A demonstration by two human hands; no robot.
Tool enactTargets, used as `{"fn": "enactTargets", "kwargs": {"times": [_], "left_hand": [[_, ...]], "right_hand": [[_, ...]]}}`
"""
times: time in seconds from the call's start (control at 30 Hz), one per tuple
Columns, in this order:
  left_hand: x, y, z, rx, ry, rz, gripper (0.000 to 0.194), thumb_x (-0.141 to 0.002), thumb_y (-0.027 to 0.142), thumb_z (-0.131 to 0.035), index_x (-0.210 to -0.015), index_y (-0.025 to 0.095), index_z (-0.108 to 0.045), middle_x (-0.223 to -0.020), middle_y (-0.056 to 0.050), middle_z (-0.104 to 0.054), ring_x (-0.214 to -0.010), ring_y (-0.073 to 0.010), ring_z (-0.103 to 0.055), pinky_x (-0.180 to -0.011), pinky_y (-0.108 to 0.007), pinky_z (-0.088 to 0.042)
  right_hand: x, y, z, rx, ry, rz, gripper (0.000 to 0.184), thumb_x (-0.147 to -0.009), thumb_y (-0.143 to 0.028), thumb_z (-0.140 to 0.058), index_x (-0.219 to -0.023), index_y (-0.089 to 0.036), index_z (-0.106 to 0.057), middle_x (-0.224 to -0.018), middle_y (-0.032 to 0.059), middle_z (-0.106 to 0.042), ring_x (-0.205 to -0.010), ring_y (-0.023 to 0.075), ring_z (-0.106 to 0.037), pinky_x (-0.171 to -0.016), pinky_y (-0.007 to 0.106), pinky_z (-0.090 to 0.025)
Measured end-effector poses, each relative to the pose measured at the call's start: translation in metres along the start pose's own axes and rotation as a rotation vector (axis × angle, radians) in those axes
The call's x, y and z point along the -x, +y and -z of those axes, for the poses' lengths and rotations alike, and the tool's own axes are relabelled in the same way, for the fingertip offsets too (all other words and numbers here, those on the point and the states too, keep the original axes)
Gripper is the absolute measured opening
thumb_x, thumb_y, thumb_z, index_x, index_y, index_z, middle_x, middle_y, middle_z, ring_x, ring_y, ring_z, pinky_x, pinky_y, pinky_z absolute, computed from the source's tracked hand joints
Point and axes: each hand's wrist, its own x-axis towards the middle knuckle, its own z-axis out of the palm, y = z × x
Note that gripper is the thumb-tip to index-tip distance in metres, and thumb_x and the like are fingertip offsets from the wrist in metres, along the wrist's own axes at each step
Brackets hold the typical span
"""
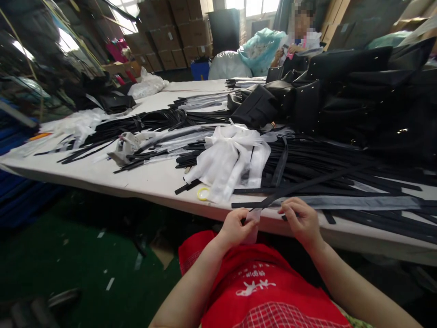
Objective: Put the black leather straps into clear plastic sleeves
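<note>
At the table's front edge, my left hand (238,226) is closed on a clear plastic sleeve (253,223) that hangs down in front of the red apron. The end of a black strap (283,194) meets the sleeve's top by those fingers; whether it is inside the sleeve I cannot tell. To the right, my right hand (302,222) has its thumb and fingers pinched together beside the strap; what they hold, if anything, is hidden. A pile of white plastic sleeves (223,161) lies just beyond my left hand, with a yellow ring (203,194) beside it.
Loose black straps (317,168) cover the table's right side, some in clear sleeves. Black leather bags (362,95) are heaped behind them. Bundled straps (160,119) lie farther left on the white table (150,182). A person (302,34) is at the back, near stacked cartons (170,34).
</note>
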Motion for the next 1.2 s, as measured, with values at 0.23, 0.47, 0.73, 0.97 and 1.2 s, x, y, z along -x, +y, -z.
{"fn": "enactTargets", "kwargs": {"times": [0.23, 0.47, 0.73, 0.97, 1.2], "left_hand": [[0.011, 0.001, -0.003, 0.155, -0.188, 0.001, 0.016, -0.079, 0.026, -0.07, -0.067, 0.015, -0.069, -0.078, -0.004, -0.069, -0.074, -0.0162, -0.063, -0.073, -0.026, -0.049], [0.015, -0.012, 0.01, -0.017, -0.143, 0.06, 0.014, -0.077, 0.028, -0.074, -0.068, 0.018, -0.073, -0.107, -0.007, -0.07, -0.097, -0.02, -0.065, -0.092, -0.029, -0.049], [0.01, -0.017, 0.012, 0.005, -0.333, 0.101, 0.009, -0.078, 0.022, -0.071, -0.073, 0.015, -0.073, -0.089, -0.005, -0.073, -0.082, -0.0174, -0.066, -0.078, -0.025, -0.049], [0.008, -0.013, 0.005, 0.239, -0.381, 0.157, 0.032, -0.086, 0.041, -0.064, -0.073, 0.012, -0.07, -0.072, -0.004, -0.067, -0.068, -0.0145, -0.06, -0.068, -0.024, -0.047], [0.013, -0.016, -0.007, 0.3, -0.297, 0.279, 0.031, -0.08, 0.042, -0.068, -0.077, 0.011, -0.071, -0.069, -0.002, -0.065, -0.063, -0.0133, -0.055, -0.063, -0.025, -0.043]], "right_hand": [[0.02, 0.018, -0.043, -0.678, -0.283, -0.712, 0.049, -0.078, -0.063, -0.067, -0.095, -0.018, -0.073, -0.071, 0.0037, -0.067, -0.062, 0.0157, -0.061, -0.061, 0.028, -0.049], [-0.003, 0.012, 0.005, -0.533, 0.049, -0.397, 0.035, -0.086, -0.053, -0.064, -0.096, -0.02, -0.073, -0.08, 0.0034, -0.069, -0.064, 0.013, -0.061, -0.06, 0.024, -0.05], [0.004, 0.008, 0.012, -0.251, -0.184, -0.226, 0.038, -0.091, -0.054, -0.057, -0.093, -0.02, -0.075, -0.087, 0.0062, -0.071, -0.076, 0.0177, -0.066, -0.072, 0.029, -0.054], [0.009, 0.007, -0.003, -0.283, -0.346, -0.252, 0.037, -0.092, -0.052, -0.055, -0.095, -0.021, -0.076, -0.097, 0.0067, -0.072, -0.094, 0.0224, -0.065, -0.089, 0.035, -0.05], [0.011, 0.023, -0.021, -0.675, -0.205, -0.635, 0.047, -0.083, -0.061, -0.062, -0.099, -0.02, -0.075, -0.101, 0.0093, -0.074, -0.101, 0.0263, -0.066, -0.091, 0.038, -0.05]]}}
